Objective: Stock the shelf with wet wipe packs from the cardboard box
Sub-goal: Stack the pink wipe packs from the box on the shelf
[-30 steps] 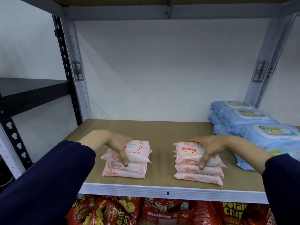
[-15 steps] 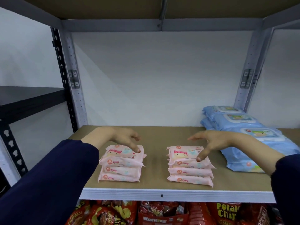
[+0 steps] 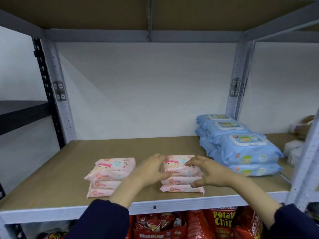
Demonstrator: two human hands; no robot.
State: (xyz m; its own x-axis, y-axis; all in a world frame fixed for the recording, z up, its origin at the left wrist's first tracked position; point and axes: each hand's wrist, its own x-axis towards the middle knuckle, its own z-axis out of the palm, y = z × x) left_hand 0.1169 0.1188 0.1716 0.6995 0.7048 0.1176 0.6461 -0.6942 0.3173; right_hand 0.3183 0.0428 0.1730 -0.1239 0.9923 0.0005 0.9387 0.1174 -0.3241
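Two bare hands cup one stack of four flat pink plastic wet wipe packs (image 3: 180, 175), which sits near the front edge of the brown board shelf (image 3: 72, 169), about midway along it. The left hand (image 3: 151, 169) wraps the stack's left end, with its fingers curled over the top pack and its thumb against the side. The right hand (image 3: 213, 171) takes the right end, fingertips lying on the top pack and the thumb hooked low at the front corner. Both hands are narrowed onto the stack, which rests flat on the board.

Just to the left, apart from the held stack and from the left hand's wrist, lies a second stack of three pink wet wipe packs (image 3: 110, 171), its top pack skewed a little against the two below. To the right, near the right hand but not touching it, larger light blue wet wipe packs with white flip lids (image 3: 241, 149) are piled in rows running back toward the white rear wall (image 3: 146, 92).

Dark navy sleeves (image 3: 103, 221) cover both forearms up to the wrists. A grey metal rail (image 3: 51, 210) edges the shelf front. Below it stand red potato chip bags (image 3: 222, 219). A black shelving unit (image 3: 20, 112) is at far left.
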